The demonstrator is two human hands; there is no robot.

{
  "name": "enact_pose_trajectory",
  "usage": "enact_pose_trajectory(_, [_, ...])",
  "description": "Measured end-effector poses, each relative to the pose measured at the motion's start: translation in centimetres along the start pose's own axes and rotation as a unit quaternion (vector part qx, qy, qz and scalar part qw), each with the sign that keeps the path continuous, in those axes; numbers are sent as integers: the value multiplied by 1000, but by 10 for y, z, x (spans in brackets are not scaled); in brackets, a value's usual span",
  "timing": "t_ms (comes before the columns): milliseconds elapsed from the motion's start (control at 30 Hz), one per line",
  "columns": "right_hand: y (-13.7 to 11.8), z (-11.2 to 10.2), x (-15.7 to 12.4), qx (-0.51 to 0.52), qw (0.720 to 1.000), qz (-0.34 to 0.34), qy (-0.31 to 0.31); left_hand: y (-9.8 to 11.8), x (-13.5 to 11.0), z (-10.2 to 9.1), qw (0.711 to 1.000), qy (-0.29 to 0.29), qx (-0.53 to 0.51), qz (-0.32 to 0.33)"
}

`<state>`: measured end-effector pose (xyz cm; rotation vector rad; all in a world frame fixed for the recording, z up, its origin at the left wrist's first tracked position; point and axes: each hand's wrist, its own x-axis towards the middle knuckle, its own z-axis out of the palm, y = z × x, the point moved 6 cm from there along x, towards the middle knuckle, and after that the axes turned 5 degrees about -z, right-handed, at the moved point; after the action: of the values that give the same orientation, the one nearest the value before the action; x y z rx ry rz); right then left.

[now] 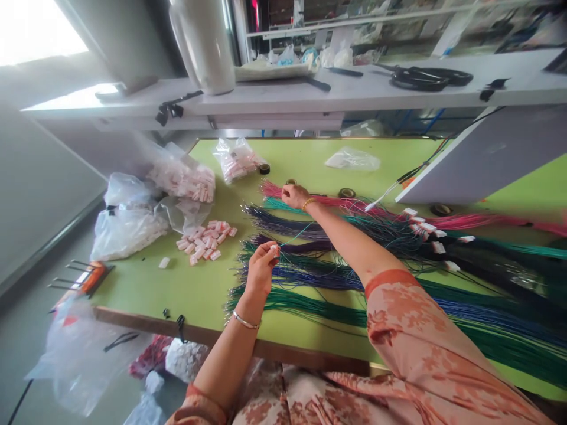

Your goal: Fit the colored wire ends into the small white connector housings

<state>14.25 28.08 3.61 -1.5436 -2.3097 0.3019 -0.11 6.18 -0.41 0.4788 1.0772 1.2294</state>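
My left hand (260,270) pinches a small white-and-orange connector housing (275,250), and a thin green wire (297,235) runs up from it to the right. Farther back, my right hand (296,196) is at the pink wire bundle (271,189). Its fingers are closed; what they grip is hidden. Between and below my hands lie bundles of dark purple wires (270,221), blue wires (310,277) and green wires (301,300), their metal-tipped ends pointing left. Loose connector housings (206,241) form a pile left of my left hand, with a single housing (164,262) apart from it.
Plastic bags of housings (181,177) stand at the back left, beside another filled bag (237,160). Rolls of tape (346,193) lie near the wires. Above the green table (146,295), a shelf (274,97) carries a white jug (208,47) and black scissors (420,78).
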Motion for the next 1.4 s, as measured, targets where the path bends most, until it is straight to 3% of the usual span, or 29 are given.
enact_pose_trajectory(167, [-57, -16, -4, 141, 983, -114, 36, -1, 1, 0, 1000, -5, -14, 0])
enact_pose_trajectory(333, [-91, -30, -39, 284, 944, -162, 32, 0, 5, 0, 998, -24, -65, 4])
enact_pose_trajectory(567, [-89, -43, -114, 358, 924, -135, 7, -1, 8, 7, 991, -59, -120, 3])
enact_pose_trajectory(767, [-84, -37, -153, 274, 953, -126, 22, -5, 4, 14, 989, -68, -127, -19])
enact_pose_trajectory(933, [-82, -35, -165, 220, 968, -114, 45, -4, -4, 19, 990, -62, -122, -37])
enact_pose_trajectory(1400, [-84, -35, -170, 207, 970, -116, 61, -6, -4, 19, 990, -69, -113, -42])
